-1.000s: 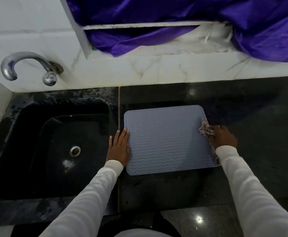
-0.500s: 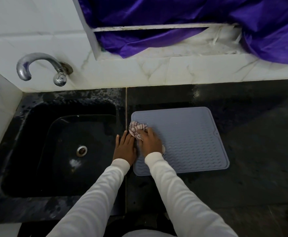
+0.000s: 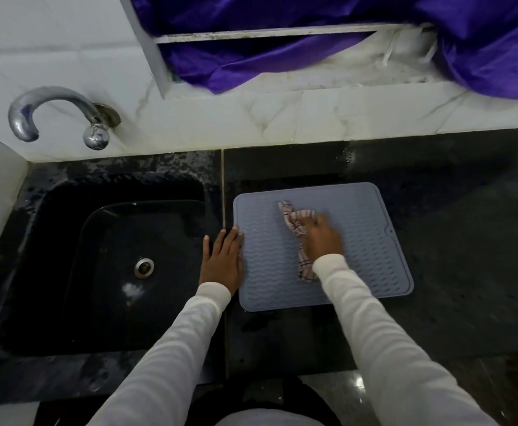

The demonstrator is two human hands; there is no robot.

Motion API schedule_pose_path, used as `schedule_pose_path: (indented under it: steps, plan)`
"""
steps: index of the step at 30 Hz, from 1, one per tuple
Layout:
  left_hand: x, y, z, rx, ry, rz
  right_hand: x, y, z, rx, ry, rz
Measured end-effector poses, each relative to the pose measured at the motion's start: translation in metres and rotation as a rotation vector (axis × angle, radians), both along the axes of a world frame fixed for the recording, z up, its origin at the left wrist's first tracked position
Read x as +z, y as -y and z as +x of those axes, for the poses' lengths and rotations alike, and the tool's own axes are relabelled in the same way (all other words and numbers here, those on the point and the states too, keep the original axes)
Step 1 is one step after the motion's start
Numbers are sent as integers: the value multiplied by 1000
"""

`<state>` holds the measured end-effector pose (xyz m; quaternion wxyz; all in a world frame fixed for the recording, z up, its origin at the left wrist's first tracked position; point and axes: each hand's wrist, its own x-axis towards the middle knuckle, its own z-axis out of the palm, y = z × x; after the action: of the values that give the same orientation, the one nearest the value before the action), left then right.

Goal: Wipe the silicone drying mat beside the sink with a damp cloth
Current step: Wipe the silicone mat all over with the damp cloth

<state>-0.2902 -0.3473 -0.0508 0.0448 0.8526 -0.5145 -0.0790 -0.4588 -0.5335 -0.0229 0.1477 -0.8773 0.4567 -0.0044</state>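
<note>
While the flat left hand [image 3: 222, 262] presses the edge of the grey wavy silicone mat [image 3: 371, 241] beside the black sink [image 3: 67, 241] and the right hand [image 3: 322, 238] grips the striped cloth [image 3: 297, 221], a hard rub might slide the mat.

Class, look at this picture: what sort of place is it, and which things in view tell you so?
Probably a home kitchen: a black sink with a wall tap, and a grey drying mat on the dark stone counter.
</note>
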Motion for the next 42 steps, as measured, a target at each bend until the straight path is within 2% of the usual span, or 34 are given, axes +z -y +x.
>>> schedule_pose_path:
  steps: [10, 17, 21, 25, 29, 34, 39, 42]
  plan:
    - [0, 5, -4, 12, 4, 36, 4, 94, -99, -321, -142, -73]
    - [0, 9, -10, 26, -30, 38, 10, 86, -98, -395, -120, -31]
    - [2, 9, -9, 16, -46, 44, 29, 69, -72, -324, -11, -57]
    - [10, 12, -9, 29, -63, 75, 43, 24, -13, -71, 131, -6]
    - [18, 19, -4, 32, -63, 129, 26, -36, 61, 141, 89, 92]
    - [26, 29, 7, -27, -21, 187, 6, -68, 97, 113, -121, 112]
    - [24, 27, 1, -77, 70, 288, 0, -48, 87, 201, -144, 40]
    - [20, 23, 1, -53, 53, 274, 4, -21, 60, 128, -99, 95]
